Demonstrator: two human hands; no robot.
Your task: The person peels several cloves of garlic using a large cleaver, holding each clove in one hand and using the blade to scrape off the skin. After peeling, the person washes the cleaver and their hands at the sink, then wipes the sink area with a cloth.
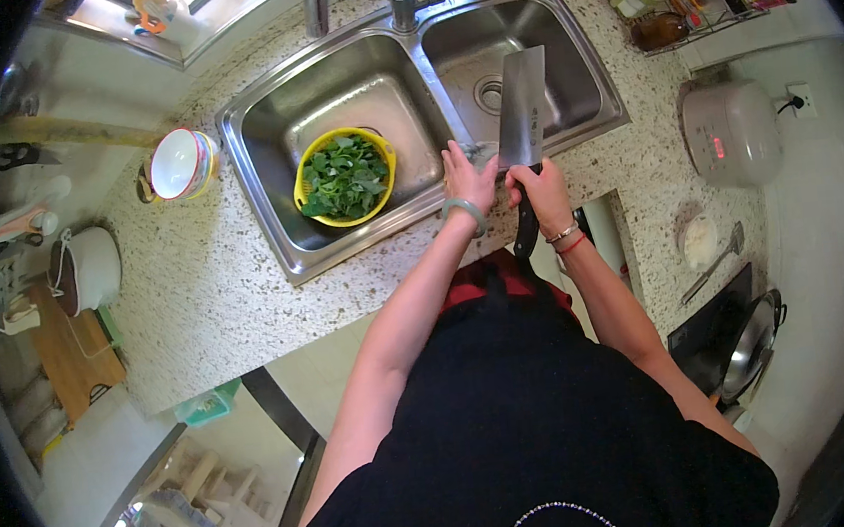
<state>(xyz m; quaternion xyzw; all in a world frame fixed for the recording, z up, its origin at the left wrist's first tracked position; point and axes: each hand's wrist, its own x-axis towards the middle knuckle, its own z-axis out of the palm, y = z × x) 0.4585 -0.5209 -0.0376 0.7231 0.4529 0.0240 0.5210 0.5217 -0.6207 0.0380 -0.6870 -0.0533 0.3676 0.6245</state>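
Note:
My right hand (542, 193) is closed round the black handle of a cleaver (525, 104). Its wide steel blade points away from me over the right sink basin. At the sink's front rim, by the divider, my left hand (469, 181) has its fingers stretched out and the thumb apart. A crumpled greyish thing (481, 152) lies at its fingers; whether it is cloth or film I cannot make out. In the left basin sits a yellow colander (392, 171) filled with green leaves (345, 177).
The double sink (286, 260) is set in a speckled counter (196, 318). Stacked bowls (178, 164) stand left of it, with a faucet (403, 4) behind. To the right are a rice cooker (732, 134), a rack of jars (708, 33), a spatula (718, 263) and a wok (750, 345).

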